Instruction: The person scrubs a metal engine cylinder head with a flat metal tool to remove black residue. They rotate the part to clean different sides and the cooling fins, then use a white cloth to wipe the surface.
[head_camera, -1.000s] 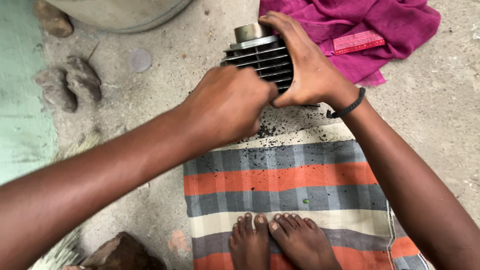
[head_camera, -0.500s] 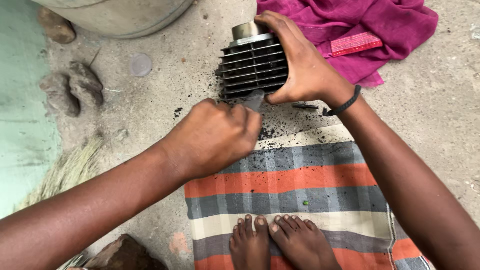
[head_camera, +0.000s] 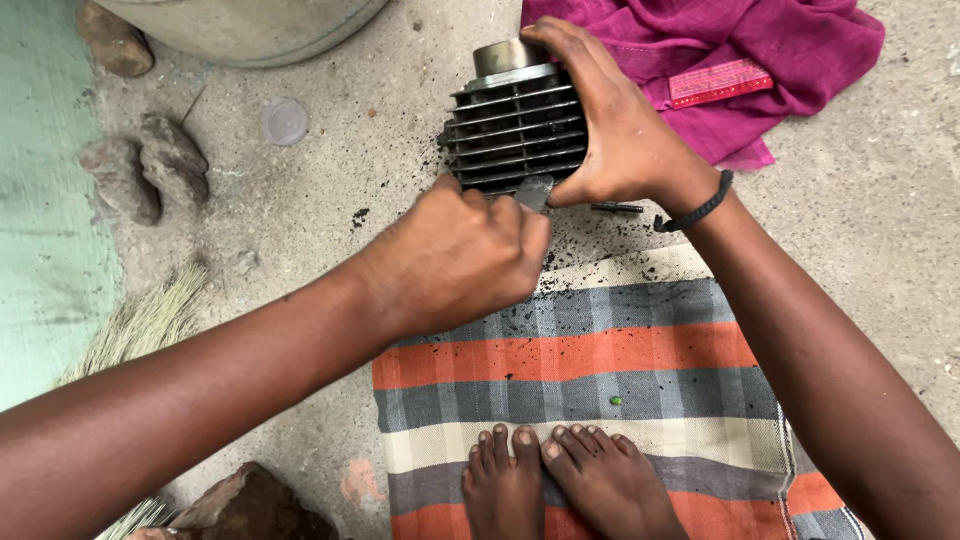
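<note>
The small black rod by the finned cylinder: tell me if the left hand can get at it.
Probably not directly: the rod lies under the right hand, and the left hand grips a tool.

The finned cylinder (head_camera: 510, 135) is dark grey with a dull silvery top. The mat (head_camera: 620, 375) carries orange, grey and cream stripes, speckled black near its top edge. The cloth (head_camera: 760, 50) is magenta with a pink band.

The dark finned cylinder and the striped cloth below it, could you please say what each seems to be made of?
Dark finned cylinder: apparently cast metal, dull and sooty, with thin rigid fins and a paler, smoother sleeve on top. Striped cloth: likely woven cotton, matte, with visible weave and black specks.
</note>
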